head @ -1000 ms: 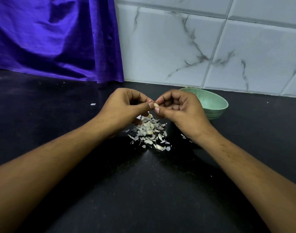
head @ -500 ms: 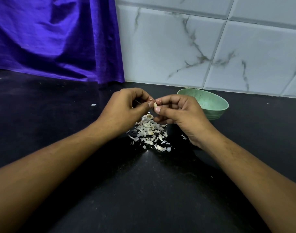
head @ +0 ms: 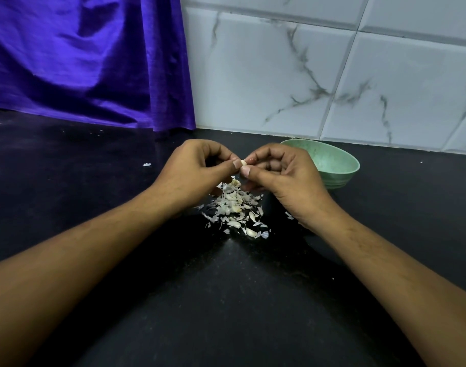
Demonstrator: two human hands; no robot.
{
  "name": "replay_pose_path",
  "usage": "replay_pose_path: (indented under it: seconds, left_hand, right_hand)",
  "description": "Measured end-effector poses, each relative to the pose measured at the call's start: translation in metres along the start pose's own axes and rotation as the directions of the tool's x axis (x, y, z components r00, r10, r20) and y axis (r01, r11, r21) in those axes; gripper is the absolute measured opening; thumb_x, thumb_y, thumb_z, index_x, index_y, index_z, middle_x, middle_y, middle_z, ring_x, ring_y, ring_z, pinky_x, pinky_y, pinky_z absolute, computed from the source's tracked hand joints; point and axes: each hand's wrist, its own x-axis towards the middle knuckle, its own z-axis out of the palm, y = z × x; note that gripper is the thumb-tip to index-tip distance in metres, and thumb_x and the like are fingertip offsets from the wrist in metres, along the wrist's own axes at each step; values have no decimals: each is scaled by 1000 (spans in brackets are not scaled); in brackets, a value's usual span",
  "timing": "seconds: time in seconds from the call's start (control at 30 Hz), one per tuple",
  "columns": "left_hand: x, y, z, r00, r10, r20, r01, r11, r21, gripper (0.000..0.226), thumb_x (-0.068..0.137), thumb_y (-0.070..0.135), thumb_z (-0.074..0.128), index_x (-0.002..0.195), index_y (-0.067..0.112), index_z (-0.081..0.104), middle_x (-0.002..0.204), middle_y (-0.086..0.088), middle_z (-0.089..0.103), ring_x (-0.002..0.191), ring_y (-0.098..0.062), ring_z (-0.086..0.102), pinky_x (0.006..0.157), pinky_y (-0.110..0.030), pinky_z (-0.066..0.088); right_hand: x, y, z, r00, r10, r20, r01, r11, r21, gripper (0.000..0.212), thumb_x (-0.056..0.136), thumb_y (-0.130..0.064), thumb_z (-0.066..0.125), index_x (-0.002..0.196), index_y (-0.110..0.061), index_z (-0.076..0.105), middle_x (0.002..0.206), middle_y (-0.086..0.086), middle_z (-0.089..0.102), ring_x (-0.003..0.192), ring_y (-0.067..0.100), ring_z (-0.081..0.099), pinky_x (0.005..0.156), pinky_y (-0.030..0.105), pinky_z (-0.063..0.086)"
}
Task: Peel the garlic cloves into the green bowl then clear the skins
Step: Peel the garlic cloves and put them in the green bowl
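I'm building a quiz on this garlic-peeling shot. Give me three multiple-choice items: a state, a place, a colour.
1. What do the left hand and right hand hold?
A) nothing
B) one garlic clove, pinched between them
C) a knife

2. Where is the green bowl?
A) beyond the right hand, near the tiled wall
B) left of the left hand
C) nearest the camera

3. What colour is the hanging cloth?
A) red
B) purple
C) white

B: both hands pinch the clove. A: the bowl sits behind the right hand. B: the cloth is purple.
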Motion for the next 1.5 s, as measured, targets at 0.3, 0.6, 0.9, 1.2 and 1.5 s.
replay_pose_path:
  seconds: [0.3,0.6,0.9,1.2,1.5]
  left_hand:
    - [-2,6,1,990,-133,40,138,975,-177,9,91,19,78,91,9,79,85,-16,77,74,-15,68,59,-29,58]
    - [-3,6,6,937,-324,127,347,836,-424,17,90,7,74,98,-7,74,93,-19,77,73,-11,70,62,-25,61]
    - [-4,7,3,963,-247,108,270,889,-370,11,91,13,76,93,2,78,93,-11,80,80,-11,71,71,-30,62]
    - [-5,8,7,963,-263,50,263,893,-365,13,90,3,72,91,-9,73,85,-17,74,72,-15,69,62,-26,60]
    - [-3,10,10,961,-276,25,268,901,-342,11,89,0,68,88,-10,71,74,-12,70,67,-14,65,59,-27,58]
  right_hand:
    - [2,4,-3,992,-126,-1,124,976,-182,13,88,0,77,92,-11,73,78,12,75,73,32,76,71,47,62]
    - [-3,0,-2,980,-195,27,194,934,-300,8,87,-4,79,90,-11,76,80,4,77,74,23,77,74,47,63]
    - [-1,-5,-6,967,-251,37,248,898,-363,12,88,-4,77,91,-15,77,79,0,76,73,17,75,68,26,60]
    - [-2,-1,-5,965,-248,88,263,884,-388,7,89,-8,77,92,-13,78,77,-2,76,72,18,75,69,47,62]
    - [-2,1,-1,967,-238,84,253,897,-362,8,89,-7,76,94,-14,77,77,-1,75,71,21,74,70,46,62]
